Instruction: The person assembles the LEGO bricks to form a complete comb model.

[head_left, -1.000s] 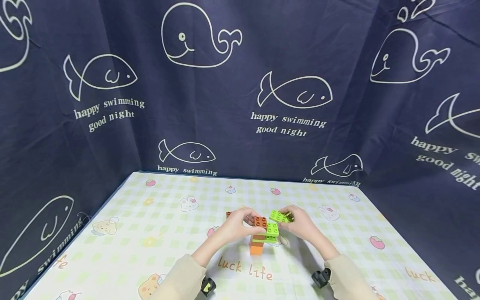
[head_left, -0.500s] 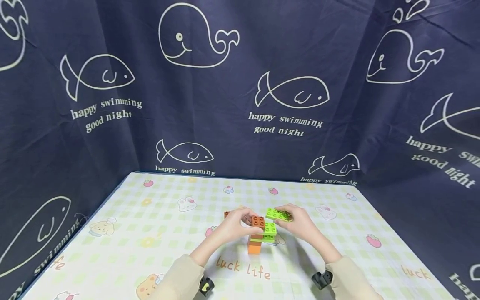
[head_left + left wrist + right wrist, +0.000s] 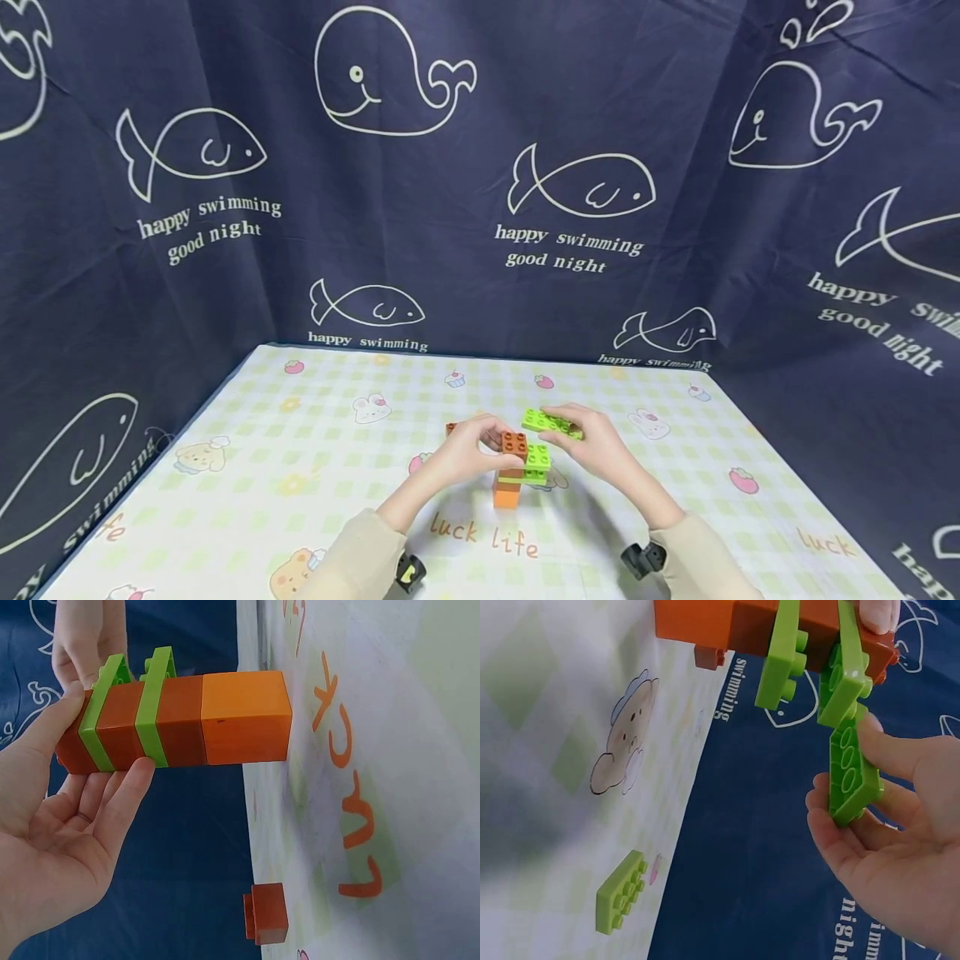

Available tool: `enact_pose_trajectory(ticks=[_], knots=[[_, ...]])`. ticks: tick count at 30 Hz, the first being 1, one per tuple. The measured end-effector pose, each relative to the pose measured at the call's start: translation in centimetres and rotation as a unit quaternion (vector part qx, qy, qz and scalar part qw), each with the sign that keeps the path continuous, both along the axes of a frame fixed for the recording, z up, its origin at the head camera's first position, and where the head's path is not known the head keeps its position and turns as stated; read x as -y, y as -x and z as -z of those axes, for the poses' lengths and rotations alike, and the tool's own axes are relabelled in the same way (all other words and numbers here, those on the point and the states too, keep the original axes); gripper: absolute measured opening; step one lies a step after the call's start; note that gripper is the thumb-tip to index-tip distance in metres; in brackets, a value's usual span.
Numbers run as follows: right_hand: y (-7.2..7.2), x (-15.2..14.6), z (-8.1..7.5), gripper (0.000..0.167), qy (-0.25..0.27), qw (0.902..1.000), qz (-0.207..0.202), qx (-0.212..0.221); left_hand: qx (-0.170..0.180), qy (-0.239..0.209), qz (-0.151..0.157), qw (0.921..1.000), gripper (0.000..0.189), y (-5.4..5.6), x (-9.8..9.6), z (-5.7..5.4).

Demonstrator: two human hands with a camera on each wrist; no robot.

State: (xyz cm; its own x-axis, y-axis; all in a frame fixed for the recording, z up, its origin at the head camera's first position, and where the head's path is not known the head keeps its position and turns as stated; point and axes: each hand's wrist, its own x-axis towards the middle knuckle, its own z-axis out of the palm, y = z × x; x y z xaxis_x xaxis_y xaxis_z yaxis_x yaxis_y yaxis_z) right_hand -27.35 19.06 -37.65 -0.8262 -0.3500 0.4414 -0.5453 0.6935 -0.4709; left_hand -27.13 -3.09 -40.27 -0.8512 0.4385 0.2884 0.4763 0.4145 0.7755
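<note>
Left hand (image 3: 465, 454) and right hand (image 3: 592, 437) are both grasping. At about 10 o'clock from the tower (image 3: 180, 720), the left hand is pinching its upper blocks between thumb and fingers; at 2 o'clock, the right hand is gripping a loose green brick (image 3: 849, 778). The tower is rising upright over the counter (image 3: 225, 517), orange end lowest, while its upper green plate (image 3: 847, 686) and lower green plate (image 3: 781, 660) are jutting toward 3 o'clock. The loose brick is hovering close to the upper plate; whether they are touching is not showing clearly.

Because the plates are overhanging without support, a downward push there could be levering one off or tipping the tower toward 3 o'clock, especially if the left hand's hold is slackening.

A brown block (image 3: 271, 913) is lying near 11 o'clock from the tower; a spare green brick (image 3: 617, 896) is lying at 8 o'clock in the right-wrist view.
</note>
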Motion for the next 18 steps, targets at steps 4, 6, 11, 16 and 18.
enact_pose_trajectory(ticks=[4,6,11,16,18], knots=[[-0.3,0.4,-0.4,0.038,-0.005,0.9999,-0.010,-0.010,-0.004,0.003,0.000,1.0000,0.031,0.0,0.1,0.1],[-0.4,0.5,-0.6,0.038,-0.006,0.9998,-0.015,-0.012,-0.007,0.003,0.001,1.0000,0.032,0.0,0.1,0.1],[-0.7,0.9,-1.0,0.037,-0.005,0.9995,-0.027,-0.016,-0.003,0.003,0.002,1.0000,0.033,0.0,0.1,0.0],[-1.0,1.1,-1.3,0.036,0.001,0.9991,-0.038,-0.016,-0.003,0.004,0.001,1.0000,0.034,0.0,0.1,0.0],[-1.2,1.2,-1.4,0.037,0.002,0.9991,-0.041,-0.014,-0.007,0.004,0.002,1.0000,0.034,0.0,0.1,0.0]])
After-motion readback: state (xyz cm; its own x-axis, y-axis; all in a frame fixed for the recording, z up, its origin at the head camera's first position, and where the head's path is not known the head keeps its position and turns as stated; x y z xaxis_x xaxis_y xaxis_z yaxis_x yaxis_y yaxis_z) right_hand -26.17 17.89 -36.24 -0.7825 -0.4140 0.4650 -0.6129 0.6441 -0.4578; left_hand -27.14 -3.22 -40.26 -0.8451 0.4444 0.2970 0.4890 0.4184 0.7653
